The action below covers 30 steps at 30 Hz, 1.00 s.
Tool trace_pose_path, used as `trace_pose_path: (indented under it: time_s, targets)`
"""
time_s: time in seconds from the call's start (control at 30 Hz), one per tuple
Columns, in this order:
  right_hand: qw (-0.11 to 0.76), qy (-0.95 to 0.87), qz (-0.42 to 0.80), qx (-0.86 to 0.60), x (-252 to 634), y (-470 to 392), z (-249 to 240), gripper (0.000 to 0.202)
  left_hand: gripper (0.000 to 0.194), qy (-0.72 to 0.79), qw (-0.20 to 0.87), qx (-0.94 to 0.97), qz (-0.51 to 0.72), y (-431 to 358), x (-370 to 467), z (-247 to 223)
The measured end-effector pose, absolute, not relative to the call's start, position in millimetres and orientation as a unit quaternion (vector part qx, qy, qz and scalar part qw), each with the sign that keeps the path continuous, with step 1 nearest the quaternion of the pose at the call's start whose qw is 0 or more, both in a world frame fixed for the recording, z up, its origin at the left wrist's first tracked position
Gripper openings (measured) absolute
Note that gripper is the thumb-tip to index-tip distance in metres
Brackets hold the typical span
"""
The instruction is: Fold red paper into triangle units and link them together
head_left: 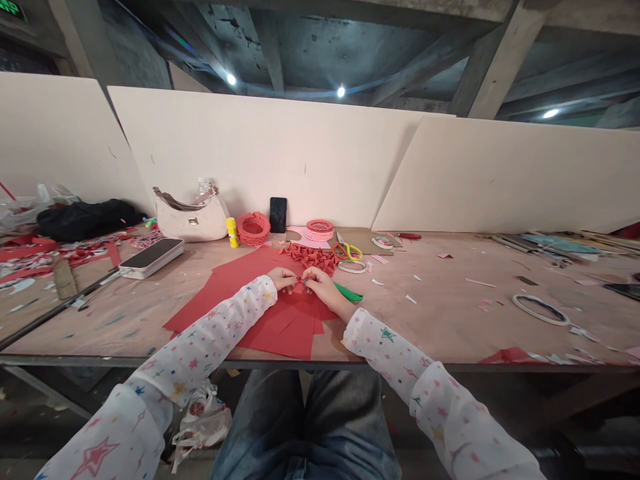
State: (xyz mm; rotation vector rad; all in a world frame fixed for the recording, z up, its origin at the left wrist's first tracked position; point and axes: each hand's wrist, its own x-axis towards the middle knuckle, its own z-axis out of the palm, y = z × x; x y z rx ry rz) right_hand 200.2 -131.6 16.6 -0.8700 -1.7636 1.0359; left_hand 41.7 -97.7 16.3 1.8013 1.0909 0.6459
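My left hand [283, 279] and my right hand [320, 283] meet above a spread of red paper sheets [260, 313]. Both have their fingers closed in a pinch on a small folded piece of red paper [299, 280], mostly covered by the fingertips. Just beyond the hands lies a heap of folded red paper pieces [313, 259]. A green-handled tool [349, 293] pokes out beside my right wrist, its other end hidden. Yellow-handled scissors [349, 249] lie past the heap, near a roll of tape [353, 267].
At the back stand a yellow glue stick [232, 232], red paper rings [253, 228], a phone [278, 215] and a pale handbag [191, 217]. A white boxy device [153, 258] lies left, near red scraps. Another tape roll [540, 309] and paper bits are on the right.
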Motion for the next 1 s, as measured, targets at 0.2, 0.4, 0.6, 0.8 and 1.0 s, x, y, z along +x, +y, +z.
trace_pose_path:
  time_s: [0.2,0.4,0.6,0.8,1.0]
  targets:
    - [0.441,-0.705,0.428,-0.355,201,-131,17,0.013,0.023,0.441,0.441,0.751,0.216,-92,38,12]
    - [0.443,-0.701,0.431,-0.356,200,-131,17,0.012,0.022,0.425,0.425,0.769,0.217,-85,37,4]
    - [0.447,-0.702,0.429,-0.351,199,-134,19,0.012,0.022,0.412,0.417,0.778,0.225,-81,35,-1]
    - [0.451,-0.705,0.426,-0.344,199,-134,18,0.013,0.022,0.415,0.414,0.776,0.23,-84,38,0]
    - [0.449,-0.711,0.422,-0.34,199,-133,18,0.014,0.021,0.418,0.409,0.778,0.229,-83,37,-3]
